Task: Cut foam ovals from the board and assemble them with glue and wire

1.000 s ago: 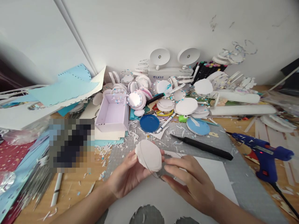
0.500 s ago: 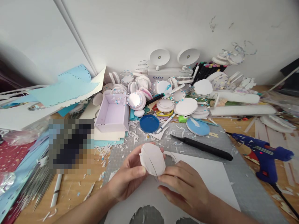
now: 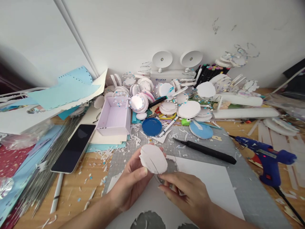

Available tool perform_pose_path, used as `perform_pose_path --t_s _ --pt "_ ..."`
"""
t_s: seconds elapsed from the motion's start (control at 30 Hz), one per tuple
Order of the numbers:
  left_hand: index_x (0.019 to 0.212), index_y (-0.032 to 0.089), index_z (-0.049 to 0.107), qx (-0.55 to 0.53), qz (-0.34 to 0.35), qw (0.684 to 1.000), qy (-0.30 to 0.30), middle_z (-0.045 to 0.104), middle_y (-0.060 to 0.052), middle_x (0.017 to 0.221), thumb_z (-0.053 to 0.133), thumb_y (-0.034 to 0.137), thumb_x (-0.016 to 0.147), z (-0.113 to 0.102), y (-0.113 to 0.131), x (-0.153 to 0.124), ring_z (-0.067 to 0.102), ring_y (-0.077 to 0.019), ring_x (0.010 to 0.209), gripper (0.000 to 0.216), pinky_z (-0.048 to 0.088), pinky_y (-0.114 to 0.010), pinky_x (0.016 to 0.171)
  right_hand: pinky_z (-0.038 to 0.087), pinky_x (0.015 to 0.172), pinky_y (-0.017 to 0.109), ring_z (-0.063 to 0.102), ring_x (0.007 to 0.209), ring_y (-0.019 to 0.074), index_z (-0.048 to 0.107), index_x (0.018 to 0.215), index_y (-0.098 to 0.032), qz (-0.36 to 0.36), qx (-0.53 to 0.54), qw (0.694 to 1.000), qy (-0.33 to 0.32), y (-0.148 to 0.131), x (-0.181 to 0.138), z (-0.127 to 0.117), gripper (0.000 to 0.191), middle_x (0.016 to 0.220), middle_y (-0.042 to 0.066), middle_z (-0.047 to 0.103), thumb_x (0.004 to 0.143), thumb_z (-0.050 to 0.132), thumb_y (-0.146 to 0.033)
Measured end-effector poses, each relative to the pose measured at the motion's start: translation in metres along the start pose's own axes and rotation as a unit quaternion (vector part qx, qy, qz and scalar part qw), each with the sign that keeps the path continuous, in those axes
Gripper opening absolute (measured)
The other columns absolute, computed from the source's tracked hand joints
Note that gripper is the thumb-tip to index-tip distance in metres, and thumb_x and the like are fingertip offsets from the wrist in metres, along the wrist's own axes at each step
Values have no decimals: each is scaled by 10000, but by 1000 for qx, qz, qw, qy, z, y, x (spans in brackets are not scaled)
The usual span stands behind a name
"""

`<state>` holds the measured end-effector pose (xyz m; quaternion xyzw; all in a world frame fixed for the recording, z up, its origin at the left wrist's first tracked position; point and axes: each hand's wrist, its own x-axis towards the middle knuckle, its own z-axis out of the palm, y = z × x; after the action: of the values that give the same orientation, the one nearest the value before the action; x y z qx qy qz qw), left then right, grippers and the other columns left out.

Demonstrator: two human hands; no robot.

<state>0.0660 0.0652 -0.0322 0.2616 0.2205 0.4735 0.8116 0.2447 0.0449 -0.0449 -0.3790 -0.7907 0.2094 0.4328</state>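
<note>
My left hand (image 3: 130, 183) is closed around the left edge of a white round disc (image 3: 156, 156) with a rough rim. The thumb presses on its face and the fingers lie behind it. Across the disc runs a thin dark wire (image 3: 152, 161), which curves down past the lower edge. At that edge my right hand (image 3: 188, 189) pinches the wire's lower part, fingertips close together just below the disc. Under both hands lies a white sheet (image 3: 205, 178) with round cut-outs, on a grey cutting mat (image 3: 254, 190).
A black craft knife (image 3: 207, 151) lies beyond my right hand, with a blue glue gun (image 3: 269, 159) farther right. At left are a phone (image 3: 73, 149), a bundle of wires (image 3: 47, 171) and a lilac box (image 3: 113, 119). White discs (image 3: 189, 109) and scraps crowd the back.
The disc and my left hand have shifted slightly up and left. My right fingers have moved from the disc's right edge to below it and curled into a pinch on the wire.
</note>
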Motion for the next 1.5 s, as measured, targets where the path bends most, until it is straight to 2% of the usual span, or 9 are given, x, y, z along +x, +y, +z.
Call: perform_pose_path --t_s 0.17,0.3,0.47,0.6,0.77,0.9,1.07,1.23,1.5 --pt "1264 230 565 -22 -11 1000 -7 586 -95 1300 680 277 822 2 -4 0 512 -261 1225 459 343 -379 1071 457 499 176 556 486 85 664 964 -161 9 43 999 -9 0 0 6 122 612 -13 644 914 566 -214" --pt "1262 224 566 -20 -16 1000 -10 589 -99 1300 671 299 834 2 -3 -1 519 -261 1223 447 339 -378 1076 494 542 171 597 602 94 678 927 -174 19 75 997 -10 0 4 1 129 803 47 654 904 552 -162" --pt "1234 221 588 10 -8 1000 -7 613 -105 1272 706 310 803 2 4 -2 547 -281 1196 456 410 -368 1006 528 654 179 657 760 109 622 1047 -166 -59 18 998 3 0 7 -11 193 907 65 686 944 463 -127" --pt "1231 226 590 50 -3 999 -2 609 -114 1285 775 314 730 4 9 -2 570 -272 1166 542 458 -325 931 490 568 169 636 610 88 625 1022 -205 -111 -83 990 2 -2 7 -21 180 756 -1 696 951 472 -142" --pt "1230 240 591 82 -4 997 13 610 -115 1284 804 336 690 3 11 -1 564 -269 1166 589 453 -327 931 410 475 218 542 470 91 615 1028 -198 -147 -157 977 6 -4 8 -29 219 620 -31 640 932 452 -88" --pt "1243 239 583 70 -10 997 -9 614 -108 1278 783 328 713 2 11 -3 581 -258 1138 574 460 -322 923 464 552 229 579 532 101 598 1036 -185 -143 -144 979 26 -4 7 -31 212 635 -29 642 945 436 -84" --pt "1255 205 575 49 -23 998 -31 625 -122 1256 764 346 730 1 10 -4 600 -248 1093 576 465 -322 915 493 567 245 599 568 106 608 1054 -153 -160 -120 980 6 -4 7 -38 214 691 -2 671 919 465 -67" --pt "1229 205 592 51 -26 998 -18 629 -121 1251 770 322 724 3 9 -3 600 -250 1096 548 461 -331 924 453 500 228 556 480 78 651 1001 -127 -206 -145 968 -11 -7 7 -41 226 612 -19 630 894 476 -33" --pt "1202 211 612 49 -23 998 9 650 -118 1223 768 321 730 2 8 -1 614 -233 1079 509 462 -308 912 452 472 223 535 468 65 648 997 -108 -202 -158 966 -16 -8 5 -42 195 604 -32 632 868 524 -32"
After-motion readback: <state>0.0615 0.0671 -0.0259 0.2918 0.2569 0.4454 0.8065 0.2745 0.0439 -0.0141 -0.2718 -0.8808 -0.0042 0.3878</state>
